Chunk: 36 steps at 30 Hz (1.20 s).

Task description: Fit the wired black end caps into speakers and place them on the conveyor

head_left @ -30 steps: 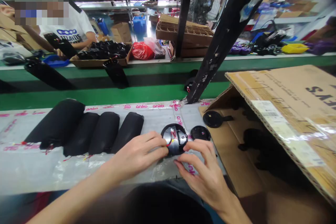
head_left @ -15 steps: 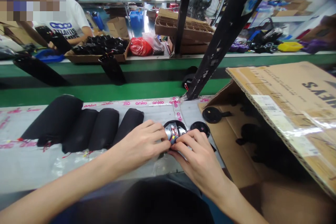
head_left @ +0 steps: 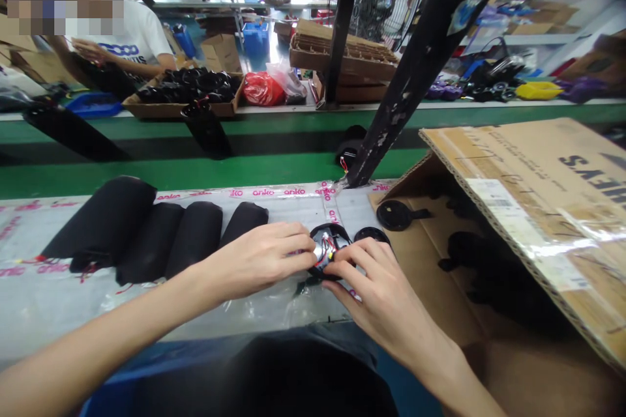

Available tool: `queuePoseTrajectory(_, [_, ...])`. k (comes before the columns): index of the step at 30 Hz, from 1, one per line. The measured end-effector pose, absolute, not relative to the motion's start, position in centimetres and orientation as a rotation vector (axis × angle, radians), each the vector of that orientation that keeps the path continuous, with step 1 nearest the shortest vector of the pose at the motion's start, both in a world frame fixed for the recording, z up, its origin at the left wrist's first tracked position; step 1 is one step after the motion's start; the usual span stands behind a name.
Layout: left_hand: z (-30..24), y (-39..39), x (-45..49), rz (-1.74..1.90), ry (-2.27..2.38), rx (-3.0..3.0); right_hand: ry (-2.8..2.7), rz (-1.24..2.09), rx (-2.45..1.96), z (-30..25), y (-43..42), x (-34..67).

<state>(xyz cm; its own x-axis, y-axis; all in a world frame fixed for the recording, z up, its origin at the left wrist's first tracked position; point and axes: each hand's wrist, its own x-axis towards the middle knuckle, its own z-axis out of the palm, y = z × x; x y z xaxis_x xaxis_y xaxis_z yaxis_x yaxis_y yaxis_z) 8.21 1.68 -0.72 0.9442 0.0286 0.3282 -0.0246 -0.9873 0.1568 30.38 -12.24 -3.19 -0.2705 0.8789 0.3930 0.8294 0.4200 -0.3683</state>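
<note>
Just in front of me on the bench sits a round black housing (head_left: 332,229) with a silver motor-like part and red and white wires (head_left: 327,245) inside. My left hand (head_left: 274,253) is closed at its left side, fingertips on the inner parts. From the right, my right hand (head_left: 379,277) pinches the housing's near right edge, thumb below and fingers by the wires. The fingers hide part of the rim. Behind my right hand lies another round black part (head_left: 370,234), partly covered.
Several black padded cylinders (head_left: 195,239) lie left on the plastic-covered bench (head_left: 288,205). On the right, an open cardboard box (head_left: 528,189) holds black parts; a round black piece with a handle (head_left: 394,215) rests on its flap. A slanted black post (head_left: 405,85) rises behind. A co-worker (head_left: 147,32) sits opposite.
The housing has tipped or settled so more of its rim and wires show. Both hands stay at it, with small finger shifts. Across the way, the co-worker's hands have risen.
</note>
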Motion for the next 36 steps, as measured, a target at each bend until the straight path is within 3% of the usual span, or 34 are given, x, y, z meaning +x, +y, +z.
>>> queuePoseTrajectory(8, [-0.7, 2.4, 8.1, 0.409, -0.075, 2.990, -2.033, 0.033, -1.503, -4.3, -12.7, 28.1])
queuePoseTrajectory(20, [-2.0, 1.0, 8.4, 0.570, -0.024, 2.948, -2.099, 0.018, -1.681, -3.0, -12.7, 28.0])
queuePoseTrajectory(25, [-2.3, 0.4, 8.7, 0.527, -0.018, 2.879, -2.176, 0.155, -1.619, -3.0, -12.3, 29.1])
queuePoseTrajectory(36, [-1.8, -1.8, 8.4, 0.445, 0.298, 2.979, -2.126, 0.112, -1.597, -3.5, -12.5, 28.8])
